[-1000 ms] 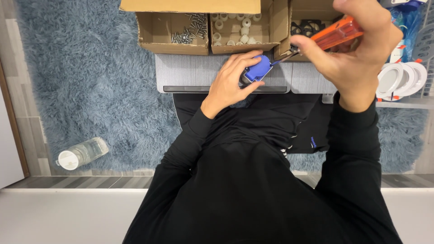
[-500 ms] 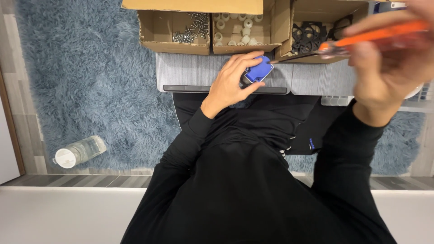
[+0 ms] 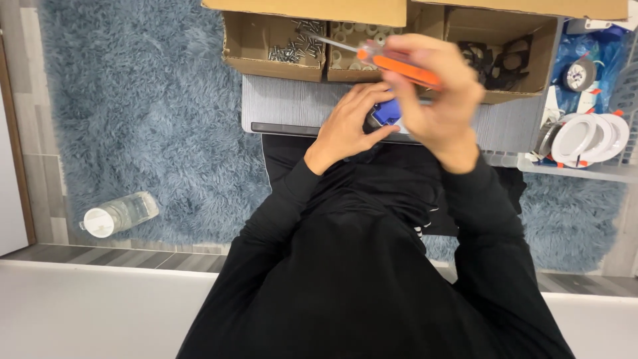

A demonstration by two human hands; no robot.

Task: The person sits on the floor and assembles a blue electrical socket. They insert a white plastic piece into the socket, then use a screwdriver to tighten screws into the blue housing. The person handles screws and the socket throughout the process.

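My left hand [image 3: 349,126] rests on the grey work surface [image 3: 286,106] and grips a small blue part [image 3: 387,112]. My right hand [image 3: 435,93] is raised just above it, blurred, and holds an orange-handled screwdriver [image 3: 399,66] whose metal shaft points left toward the boxes. The right hand partly covers the blue part. Both arms are in black sleeves.
Open cardboard boxes [image 3: 272,66] at the far edge hold screws [image 3: 292,45], pale round parts and black parts [image 3: 495,63]. White round fittings [image 3: 585,136] lie at the right. A plastic bottle [image 3: 119,214] lies on the shaggy blue rug [image 3: 139,119] at the left.
My right hand has swung the screwdriver from the far right leftward, over the left hand and the blue part. The left hand has stayed in place.
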